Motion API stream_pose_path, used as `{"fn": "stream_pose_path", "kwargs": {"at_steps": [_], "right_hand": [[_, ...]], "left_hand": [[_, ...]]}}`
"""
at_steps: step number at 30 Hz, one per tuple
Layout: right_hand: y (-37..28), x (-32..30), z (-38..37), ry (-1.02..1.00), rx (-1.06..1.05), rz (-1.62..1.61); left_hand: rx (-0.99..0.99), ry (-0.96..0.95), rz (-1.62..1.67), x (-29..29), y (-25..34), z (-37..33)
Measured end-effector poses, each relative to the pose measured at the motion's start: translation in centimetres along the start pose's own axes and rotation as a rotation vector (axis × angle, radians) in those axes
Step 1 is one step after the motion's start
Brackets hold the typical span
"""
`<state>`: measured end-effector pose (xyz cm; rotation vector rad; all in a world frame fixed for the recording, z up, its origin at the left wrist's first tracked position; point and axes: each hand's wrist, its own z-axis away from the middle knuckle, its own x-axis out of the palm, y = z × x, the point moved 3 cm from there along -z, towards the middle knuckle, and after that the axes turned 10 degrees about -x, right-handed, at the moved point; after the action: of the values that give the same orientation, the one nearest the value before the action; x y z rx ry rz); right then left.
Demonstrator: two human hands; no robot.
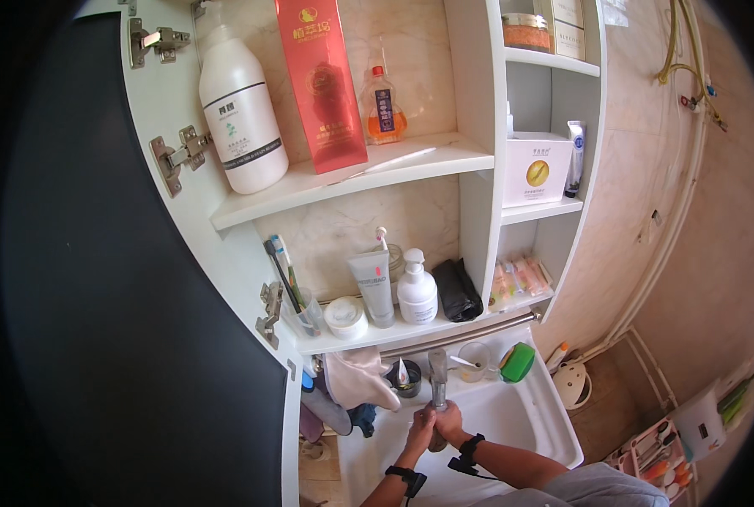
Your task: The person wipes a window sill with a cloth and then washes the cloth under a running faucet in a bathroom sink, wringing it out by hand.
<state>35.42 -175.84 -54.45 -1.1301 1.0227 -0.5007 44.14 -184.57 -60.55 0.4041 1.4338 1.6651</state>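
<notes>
Over the white sink (529,414), my left hand (420,426) and my right hand (451,422) meet just below the metal faucet (438,372). The fingers of both are curled inward and closed. Between them shows a small brownish-grey patch; I cannot make out what it is. Each wrist wears a black strap. On the sink's back rim, a dark cup (408,387) holding a white tube stands left of the faucet. To its right are a clear glass (473,361) with a white-handled item in it and a green sponge-like block (518,362).
Above the sink is an open white cabinet (411,173) with bottles, a red box and a toothbrush cup (309,317). Its dark door (73,279) swings out at left. Cloths (356,378) hang beside the sink. A pink basket (656,452) of small items stands lower right.
</notes>
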Motion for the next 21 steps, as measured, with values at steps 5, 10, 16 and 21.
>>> {"fn": "stream_pose_path", "kwargs": {"at_steps": [5, 10, 16, 21], "right_hand": [[5.5, 0.1, -3.6, -0.006, -0.022, -0.390], [3.7, 1.6, -3.0, -0.288, 0.012, -0.508], [4.3, 1.2, -3.4, -0.050, 0.014, -0.200], [1.9, 0.0, -2.5, -0.009, 0.016, -0.131]], "left_hand": [[0.083, -0.227, 0.124, 0.3, 0.2, -0.4], [-0.165, -0.271, 0.123, 0.7, -1.5, -1.2], [-0.047, -0.023, -0.054, 1.2, 4.4, -0.1], [-0.111, 0.042, -0.211, 0.5, 2.6, -1.1]]}}
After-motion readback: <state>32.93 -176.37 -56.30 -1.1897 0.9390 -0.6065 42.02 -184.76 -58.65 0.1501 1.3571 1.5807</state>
